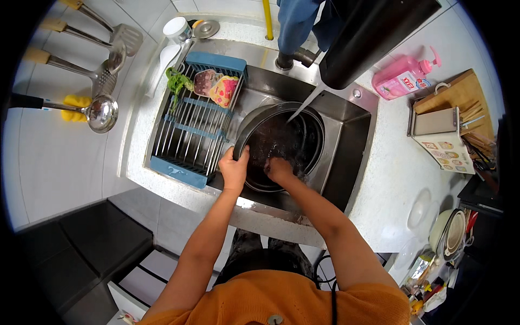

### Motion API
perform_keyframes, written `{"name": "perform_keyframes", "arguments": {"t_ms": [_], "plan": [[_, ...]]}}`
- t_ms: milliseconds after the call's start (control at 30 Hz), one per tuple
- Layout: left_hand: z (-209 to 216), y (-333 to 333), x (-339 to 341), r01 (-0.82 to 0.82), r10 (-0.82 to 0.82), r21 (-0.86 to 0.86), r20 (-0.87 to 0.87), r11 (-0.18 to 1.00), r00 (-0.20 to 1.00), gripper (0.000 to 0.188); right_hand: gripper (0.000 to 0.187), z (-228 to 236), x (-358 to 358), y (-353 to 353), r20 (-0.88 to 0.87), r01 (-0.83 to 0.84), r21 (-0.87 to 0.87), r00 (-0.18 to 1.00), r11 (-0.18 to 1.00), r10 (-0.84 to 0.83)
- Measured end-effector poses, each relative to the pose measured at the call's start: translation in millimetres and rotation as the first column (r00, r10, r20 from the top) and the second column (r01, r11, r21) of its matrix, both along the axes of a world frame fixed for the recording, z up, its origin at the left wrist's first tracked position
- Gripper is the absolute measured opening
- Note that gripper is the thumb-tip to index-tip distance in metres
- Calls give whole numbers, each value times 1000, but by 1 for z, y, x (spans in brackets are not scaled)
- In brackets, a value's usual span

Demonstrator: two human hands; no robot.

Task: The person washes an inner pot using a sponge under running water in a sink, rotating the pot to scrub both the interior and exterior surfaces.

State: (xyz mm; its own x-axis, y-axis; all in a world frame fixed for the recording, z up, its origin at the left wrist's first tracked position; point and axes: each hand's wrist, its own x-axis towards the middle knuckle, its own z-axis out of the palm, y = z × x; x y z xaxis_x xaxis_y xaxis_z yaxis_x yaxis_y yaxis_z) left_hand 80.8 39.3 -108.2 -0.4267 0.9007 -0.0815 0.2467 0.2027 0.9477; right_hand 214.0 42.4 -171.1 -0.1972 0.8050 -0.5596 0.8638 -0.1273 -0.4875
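A round black pot (pixel 313 143) sits tilted in the steel sink (pixel 335 157), with dark water inside. A thin stream of water (pixel 305 103) falls into it from the black faucet (pixel 374 46). My left hand (pixel 234 169) is closed on the pot's left rim, thumb toward the inside. My right hand (pixel 279 169) reaches into the near part of the pot, its fingers curled near the wet bottom. Whatever those fingers hold, if anything, is hidden.
A blue-ended drain rack (pixel 187 132) spans the sink's left side, bearing green leaves (pixel 177 84) and a colourful packet (pixel 223 91). Ladles and spatulas hang at left. A pink pump bottle (pixel 403 78) and a chopstick holder (pixel 441 127) stand on the right counter. Blue cloth (pixel 298 27) hangs behind.
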Motion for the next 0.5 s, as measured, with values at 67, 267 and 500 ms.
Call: {"name": "perform_keyframes", "arguments": {"t_ms": [67, 267, 500], "plan": [[5, -2, 2, 11, -11, -12, 39, 1000, 999, 20, 20, 5, -7, 1, -174, -30, -63, 985, 998, 19], [-1, 0, 0, -42, 40, 17, 123, 999, 992, 20, 20, -3, 9, -8, -167, -41, 124, 984, 991, 62], [-2, 1, -3, -69, 67, 15, 139, 997, 988, 20, 14, -10, 44, 15, 573, -593, 328, 744, 735, 345]]}}
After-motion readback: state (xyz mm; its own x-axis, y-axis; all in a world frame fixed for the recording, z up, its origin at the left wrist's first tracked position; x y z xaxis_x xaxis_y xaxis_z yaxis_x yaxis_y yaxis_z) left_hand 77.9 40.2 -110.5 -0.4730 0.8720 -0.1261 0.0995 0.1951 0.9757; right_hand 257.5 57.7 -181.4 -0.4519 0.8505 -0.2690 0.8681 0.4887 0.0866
